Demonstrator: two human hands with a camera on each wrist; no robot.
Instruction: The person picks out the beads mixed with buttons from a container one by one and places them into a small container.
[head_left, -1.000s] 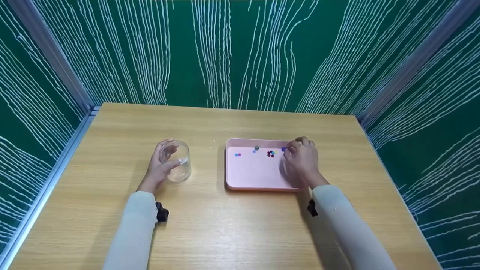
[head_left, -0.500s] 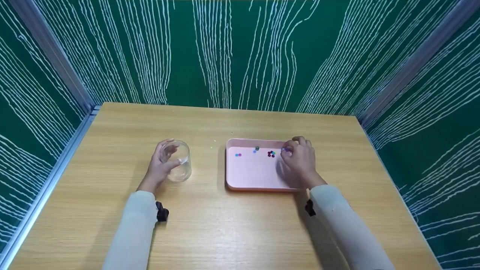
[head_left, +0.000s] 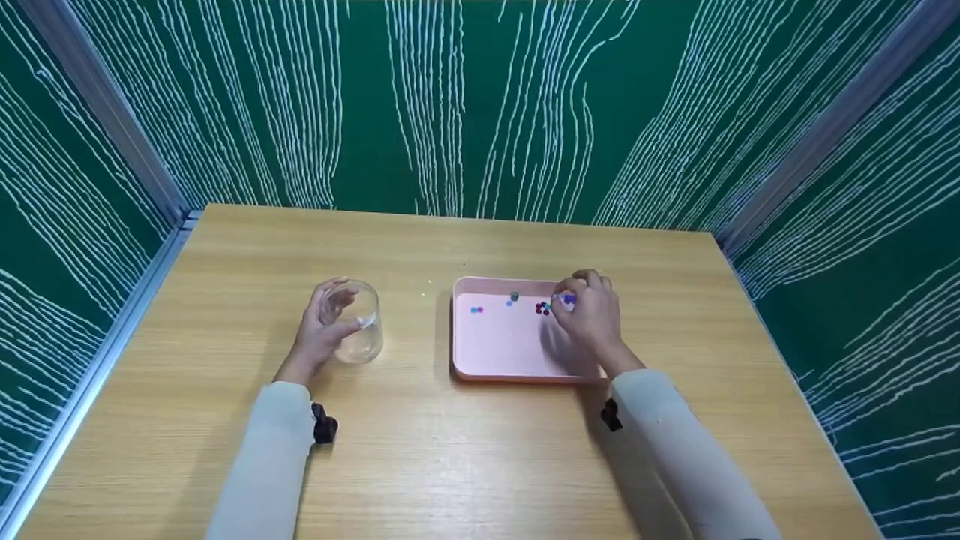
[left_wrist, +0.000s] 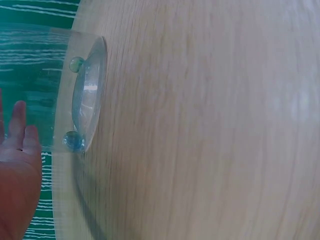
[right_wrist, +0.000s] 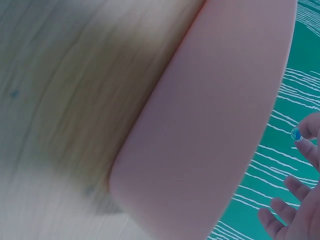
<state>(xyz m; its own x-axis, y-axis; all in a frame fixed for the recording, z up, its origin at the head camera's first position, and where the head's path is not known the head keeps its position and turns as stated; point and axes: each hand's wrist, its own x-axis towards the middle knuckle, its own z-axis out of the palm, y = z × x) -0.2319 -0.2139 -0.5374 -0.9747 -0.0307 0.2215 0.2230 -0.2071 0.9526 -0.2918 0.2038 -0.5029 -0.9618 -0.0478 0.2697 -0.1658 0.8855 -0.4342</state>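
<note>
My left hand [head_left: 319, 334] grips a clear cup [head_left: 361, 346] round its side, left of the tray. In the left wrist view two glass marbles, one greenish [left_wrist: 76, 64] and one bluish [left_wrist: 73, 141], lie at the cup's bottom. Above the right part of the pink tray [head_left: 495, 356] is my right hand [head_left: 592, 315]. Its thumb and forefinger pinch a small clear marble with blue inside [right_wrist: 296, 134], as the right wrist view shows. Near those fingertips lies a purple piece [head_left: 570, 298]. A dark red cluster of small beads [head_left: 541, 308] sits just left of them.
Further left in the tray are a green marble [head_left: 514, 297], a pale blue piece [head_left: 509, 303] and a blue-and-pink pair [head_left: 476, 310]. Tiny light specks [head_left: 429, 283] dot the wooden table [head_left: 450, 450] between cup and tray. Green walls with white lines surround it.
My right hand has shifted left over the tray, from its right end toward the red cluster, uncovering the purple piece. The left hand and cup have stayed put.
</note>
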